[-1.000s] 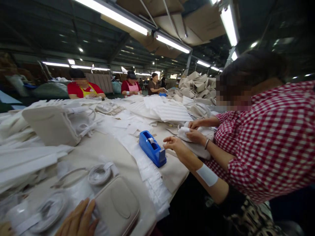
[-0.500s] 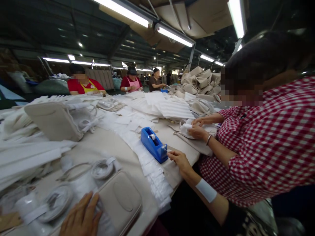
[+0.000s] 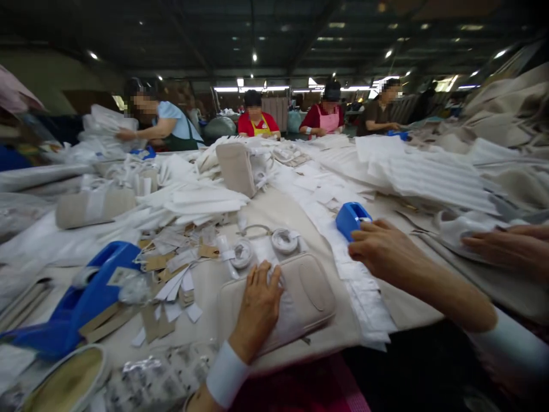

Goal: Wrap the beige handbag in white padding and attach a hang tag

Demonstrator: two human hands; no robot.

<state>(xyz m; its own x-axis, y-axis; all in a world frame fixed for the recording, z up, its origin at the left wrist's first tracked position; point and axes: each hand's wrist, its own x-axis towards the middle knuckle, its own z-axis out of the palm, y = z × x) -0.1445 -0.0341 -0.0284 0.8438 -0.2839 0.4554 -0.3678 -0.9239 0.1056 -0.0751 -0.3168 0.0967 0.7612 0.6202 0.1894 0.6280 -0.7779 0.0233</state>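
Flat on a beige zip bag (image 3: 305, 289) rests my left hand (image 3: 259, 297), its fingers stretched over a white wrap around the bag's middle. My right hand (image 3: 377, 249) is in front of a blue tape dispenser (image 3: 346, 218), fingers bent together and covering the dispenser's near end. Whatever is between those fingertips is too blurred to make out. Just beyond the bag lie a coiled strap (image 3: 284, 241) and a second coil (image 3: 242, 252), both bound with white strips.
Another blue tape dispenser (image 3: 92, 292) stands at left, beside scattered paper tags (image 3: 171, 263). White foam sheets (image 3: 424, 166) pile up at the back right. A co-worker's hand (image 3: 506, 243) is close on the right. Several people work across the table.
My view has swung left, bringing the left dispenser and tags into sight. My right hand now overlaps the near end of the dispenser. My left hand stays on the bag.
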